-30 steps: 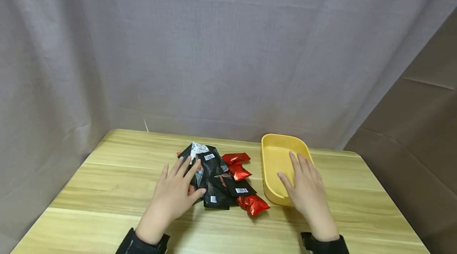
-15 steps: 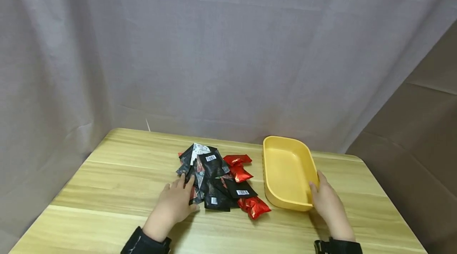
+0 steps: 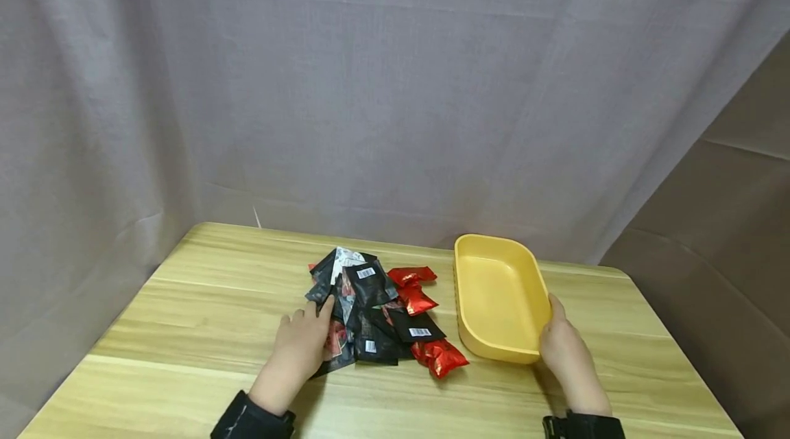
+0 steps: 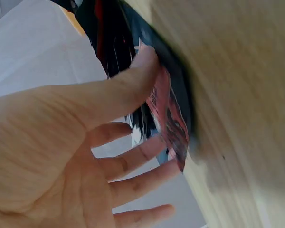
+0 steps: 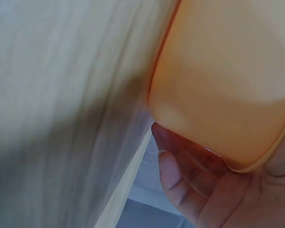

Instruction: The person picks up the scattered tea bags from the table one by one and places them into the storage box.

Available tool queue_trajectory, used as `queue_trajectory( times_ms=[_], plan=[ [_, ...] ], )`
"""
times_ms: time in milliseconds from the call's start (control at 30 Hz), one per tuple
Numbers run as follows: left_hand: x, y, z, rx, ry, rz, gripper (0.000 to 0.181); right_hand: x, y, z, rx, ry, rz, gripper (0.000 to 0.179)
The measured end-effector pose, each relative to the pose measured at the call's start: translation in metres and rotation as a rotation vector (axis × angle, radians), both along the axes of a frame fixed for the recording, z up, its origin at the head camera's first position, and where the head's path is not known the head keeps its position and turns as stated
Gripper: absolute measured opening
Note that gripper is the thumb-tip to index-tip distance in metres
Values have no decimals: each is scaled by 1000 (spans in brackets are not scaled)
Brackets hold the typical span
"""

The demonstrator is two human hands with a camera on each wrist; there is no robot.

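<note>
My left hand [image 3: 297, 341] is at the left side of a pile of small black packets [image 3: 372, 286]. Between its thumb and fingers it pinches a black packet with red print [image 4: 168, 111], whose lower end shows beside the hand in the head view. Further right, my right hand [image 3: 566, 350] grips the near right side of a yellow plastic basket [image 3: 498, 302]. In the right wrist view its fingers [image 5: 178, 178] curl under the basket's outer wall. The inside of the basket shows bare yellow. Much of the pinched packet is covered by the left hand in the head view.
Red shiny wrapped packets [image 3: 439, 357] lie along the pile's right side, between it and the basket. Everything rests on a wood-grain table [image 3: 204, 329]. A grey curtain [image 3: 395, 96] hangs behind the table.
My right hand has moved from above the basket to its right side and now holds it. My left hand has drawn back from over the pile, and a packet at its lower left has shifted nearer.
</note>
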State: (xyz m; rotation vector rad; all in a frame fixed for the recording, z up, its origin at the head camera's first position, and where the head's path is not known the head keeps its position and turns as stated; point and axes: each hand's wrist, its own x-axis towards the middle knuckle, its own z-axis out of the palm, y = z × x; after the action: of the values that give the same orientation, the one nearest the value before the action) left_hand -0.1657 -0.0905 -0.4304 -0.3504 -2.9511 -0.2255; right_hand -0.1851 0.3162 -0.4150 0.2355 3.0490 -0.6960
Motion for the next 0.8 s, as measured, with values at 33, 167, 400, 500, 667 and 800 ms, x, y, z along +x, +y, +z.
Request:
queue_trajectory(
  times_ms=[33,167,400,500,667,800],
  plan=[
    [-1,-1,0,5,-5,-2,85,0,0,0,-4,-1,-1,53],
    [-3,-7,3,59,-48,-25,86,0,-2,0,-5,0,0,54],
    [0,-16,19,193,-160,-66,86,0,0,2,13,7,-3,54],
    [2,-21,31,263,-205,-57,82,1,0,3,-5,4,2,54],
    [2,-19,44,303,-166,-93,44,2,-3,1,-28,-10,0,54],
    [-7,-2,48,327,-63,-158,18,1,-3,1,0,14,-11,53]
  ],
)
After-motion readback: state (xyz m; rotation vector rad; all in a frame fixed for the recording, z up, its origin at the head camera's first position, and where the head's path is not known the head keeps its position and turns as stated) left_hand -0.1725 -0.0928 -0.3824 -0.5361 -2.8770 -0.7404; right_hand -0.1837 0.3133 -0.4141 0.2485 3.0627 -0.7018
